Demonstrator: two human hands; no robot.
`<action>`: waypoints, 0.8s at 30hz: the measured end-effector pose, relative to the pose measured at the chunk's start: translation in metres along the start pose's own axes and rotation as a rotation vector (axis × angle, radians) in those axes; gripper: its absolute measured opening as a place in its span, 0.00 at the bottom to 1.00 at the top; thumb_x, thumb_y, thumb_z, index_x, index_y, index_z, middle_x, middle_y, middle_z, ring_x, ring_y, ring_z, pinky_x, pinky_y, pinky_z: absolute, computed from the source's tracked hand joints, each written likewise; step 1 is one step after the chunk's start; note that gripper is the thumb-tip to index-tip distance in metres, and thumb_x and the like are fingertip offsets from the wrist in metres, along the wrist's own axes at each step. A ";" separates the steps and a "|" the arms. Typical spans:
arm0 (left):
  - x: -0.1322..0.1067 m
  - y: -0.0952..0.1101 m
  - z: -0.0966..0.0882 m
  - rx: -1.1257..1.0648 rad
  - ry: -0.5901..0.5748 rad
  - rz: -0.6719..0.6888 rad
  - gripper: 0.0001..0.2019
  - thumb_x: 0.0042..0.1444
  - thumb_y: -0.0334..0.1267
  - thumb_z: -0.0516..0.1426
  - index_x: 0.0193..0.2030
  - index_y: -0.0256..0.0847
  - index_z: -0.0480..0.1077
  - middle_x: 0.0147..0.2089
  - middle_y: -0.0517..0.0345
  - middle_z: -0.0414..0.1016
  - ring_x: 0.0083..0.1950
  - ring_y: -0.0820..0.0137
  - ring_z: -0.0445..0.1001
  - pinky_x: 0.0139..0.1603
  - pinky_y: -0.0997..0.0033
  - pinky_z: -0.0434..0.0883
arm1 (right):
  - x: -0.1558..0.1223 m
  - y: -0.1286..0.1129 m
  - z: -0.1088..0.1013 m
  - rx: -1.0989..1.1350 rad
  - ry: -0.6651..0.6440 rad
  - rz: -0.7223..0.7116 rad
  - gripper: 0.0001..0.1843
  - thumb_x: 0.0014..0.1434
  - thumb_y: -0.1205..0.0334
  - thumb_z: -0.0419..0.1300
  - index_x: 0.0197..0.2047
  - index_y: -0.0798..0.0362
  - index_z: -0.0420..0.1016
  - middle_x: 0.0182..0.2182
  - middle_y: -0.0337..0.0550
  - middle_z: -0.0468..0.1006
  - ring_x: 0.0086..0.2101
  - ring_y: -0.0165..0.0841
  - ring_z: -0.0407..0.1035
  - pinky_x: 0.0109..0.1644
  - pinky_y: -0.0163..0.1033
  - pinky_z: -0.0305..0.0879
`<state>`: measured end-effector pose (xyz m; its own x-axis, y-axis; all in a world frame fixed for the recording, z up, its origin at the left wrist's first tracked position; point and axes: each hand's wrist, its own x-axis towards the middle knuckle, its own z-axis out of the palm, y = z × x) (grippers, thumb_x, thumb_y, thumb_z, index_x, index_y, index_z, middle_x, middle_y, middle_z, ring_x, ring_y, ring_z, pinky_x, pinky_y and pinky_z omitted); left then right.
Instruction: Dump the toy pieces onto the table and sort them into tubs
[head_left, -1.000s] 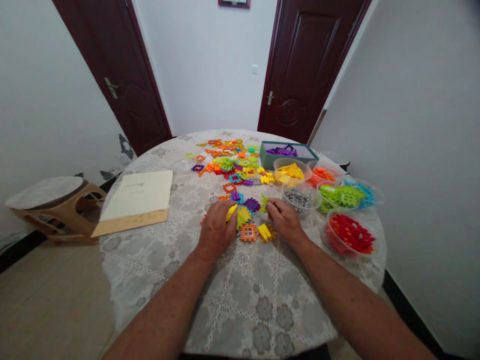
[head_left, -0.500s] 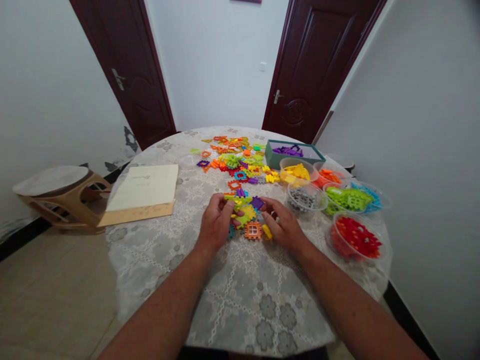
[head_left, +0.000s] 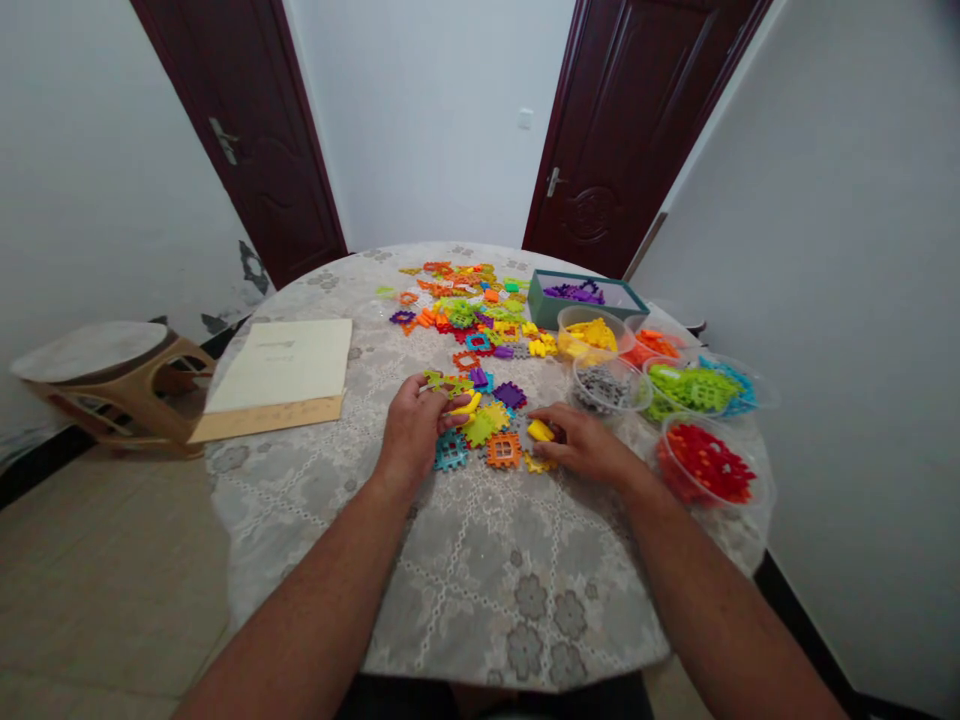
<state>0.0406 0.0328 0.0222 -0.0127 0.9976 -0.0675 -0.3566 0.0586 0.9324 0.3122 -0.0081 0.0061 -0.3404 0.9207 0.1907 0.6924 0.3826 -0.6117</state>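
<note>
My left hand (head_left: 412, 425) is closed on yellow plastic building pieces (head_left: 468, 407), and a lime-green toothed piece (head_left: 448, 384) shows above its fingers. My right hand (head_left: 586, 443) pinches a yellow block (head_left: 540, 430) just over the tablecloth. Between the hands lie a yellow-green toothed piece (head_left: 486, 423), an orange window-shaped square (head_left: 503, 450) and a dark purple toothed square (head_left: 510, 395). Beside my left fingers is a teal grid square (head_left: 451, 450). A flat yellow piece (head_left: 537, 463) rests below my right fingers.
A pile of mixed pieces (head_left: 465, 300) spreads toward the far side. Clear bowls of yellow (head_left: 589, 336), grey (head_left: 606, 385), green (head_left: 694, 388) and red pieces (head_left: 709, 463) stand at right, near a green box (head_left: 546, 308). An open booklet (head_left: 289, 365) lies left.
My right hand has moved down and right from the purple square and now has a yellow block in its fingers. My left hand has shifted left with its pieces, uncovering the teal square.
</note>
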 end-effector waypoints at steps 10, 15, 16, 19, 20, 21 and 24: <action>-0.002 -0.008 0.001 0.201 -0.110 -0.016 0.28 0.56 0.39 0.63 0.63 0.42 0.65 0.37 0.57 0.81 0.29 0.71 0.80 0.21 0.79 0.70 | 0.002 -0.013 0.007 0.081 0.273 0.095 0.21 0.71 0.57 0.52 0.63 0.49 0.74 0.41 0.45 0.82 0.41 0.39 0.76 0.49 0.43 0.68; -0.003 -0.009 0.000 0.235 -0.197 -0.029 0.24 0.57 0.42 0.63 0.59 0.39 0.69 0.34 0.58 0.81 0.22 0.76 0.73 0.22 0.78 0.67 | 0.002 -0.020 0.010 0.248 0.280 0.120 0.21 0.71 0.50 0.54 0.62 0.49 0.71 0.33 0.40 0.80 0.32 0.36 0.73 0.40 0.40 0.68; -0.003 -0.010 0.000 0.243 -0.217 -0.039 0.23 0.57 0.42 0.63 0.59 0.38 0.69 0.34 0.57 0.81 0.22 0.76 0.72 0.22 0.78 0.68 | 0.002 -0.020 0.011 0.269 0.276 0.123 0.20 0.71 0.49 0.54 0.60 0.49 0.72 0.32 0.40 0.79 0.32 0.35 0.73 0.39 0.40 0.67; -0.004 -0.013 0.000 0.233 -0.244 -0.067 0.24 0.56 0.40 0.63 0.59 0.38 0.69 0.37 0.54 0.82 0.29 0.71 0.79 0.27 0.76 0.73 | 0.001 -0.022 0.014 0.262 0.258 0.095 0.18 0.71 0.49 0.54 0.56 0.49 0.75 0.33 0.41 0.79 0.34 0.36 0.73 0.40 0.40 0.67; -0.004 -0.014 0.000 0.225 -0.253 -0.072 0.25 0.56 0.39 0.63 0.59 0.38 0.69 0.40 0.52 0.82 0.33 0.68 0.82 0.29 0.74 0.75 | 0.001 -0.022 0.015 0.249 0.258 0.075 0.18 0.71 0.50 0.54 0.56 0.49 0.76 0.36 0.42 0.79 0.35 0.36 0.73 0.41 0.41 0.67; -0.005 -0.014 0.001 0.220 -0.269 -0.077 0.25 0.55 0.38 0.64 0.59 0.38 0.69 0.43 0.50 0.83 0.38 0.66 0.83 0.31 0.73 0.77 | 0.001 -0.023 0.015 0.237 0.257 0.055 0.18 0.71 0.51 0.54 0.56 0.49 0.76 0.38 0.42 0.80 0.36 0.36 0.73 0.42 0.41 0.67; -0.006 -0.013 0.002 0.201 -0.342 -0.097 0.25 0.53 0.35 0.64 0.59 0.38 0.70 0.51 0.45 0.81 0.47 0.62 0.84 0.37 0.70 0.81 | 0.002 -0.023 0.019 0.213 0.247 0.035 0.17 0.69 0.52 0.56 0.56 0.49 0.76 0.39 0.41 0.80 0.35 0.35 0.71 0.40 0.40 0.65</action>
<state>0.0478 0.0266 0.0110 0.3357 0.9395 -0.0677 -0.1508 0.1246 0.9807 0.2837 -0.0166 0.0065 -0.1363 0.9335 0.3316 0.5434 0.3503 -0.7629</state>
